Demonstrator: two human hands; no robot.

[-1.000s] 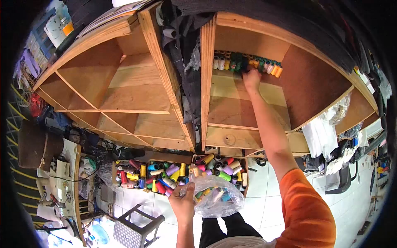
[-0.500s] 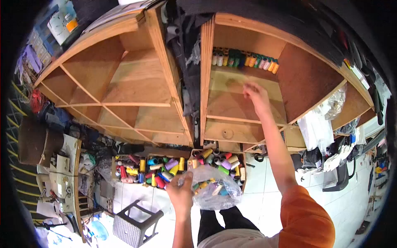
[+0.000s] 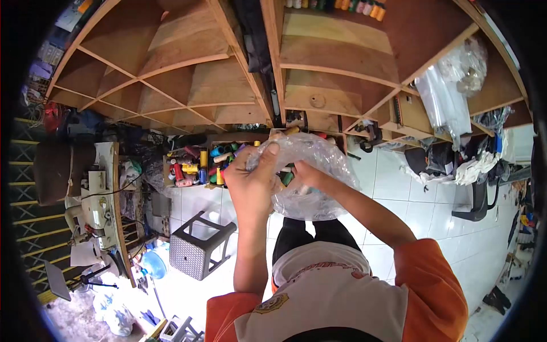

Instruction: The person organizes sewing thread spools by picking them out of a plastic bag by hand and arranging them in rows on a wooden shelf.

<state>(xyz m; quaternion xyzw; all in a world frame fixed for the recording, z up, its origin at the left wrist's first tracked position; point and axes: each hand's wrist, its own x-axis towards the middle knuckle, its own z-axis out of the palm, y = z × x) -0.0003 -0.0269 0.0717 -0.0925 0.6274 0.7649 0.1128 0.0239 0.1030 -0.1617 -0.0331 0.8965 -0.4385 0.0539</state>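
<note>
My left hand (image 3: 250, 176) is closed on the edge of a clear plastic bag (image 3: 330, 151), with its thumb pointing up. The bag hangs in front of my body. My right hand (image 3: 307, 173) reaches into the bag's mouth, and its fingertips are hidden there. Close to those fingers a dark green thread spool (image 3: 287, 178) shows in part. Beyond the bag, an open box (image 3: 166, 178) holds many coloured thread spools, and the bag covers some of them. On the shelf at the top, a row of thread spools (image 3: 345, 5) stands upright, cut off by the frame's edge.
Wooden shelving (image 3: 342, 71) with compartments spans the area ahead. Plastic bags (image 3: 447, 97) hang from its right side. A dark stool (image 3: 196, 251) is on the tiled floor at left, near a sewing machine (image 3: 98, 208) on a table. A black chair (image 3: 478, 202) stands at right.
My right hand has come down from the upper shelf and into the bag. The bag and my left hand appear higher in view, and the camera has tilted downward.
</note>
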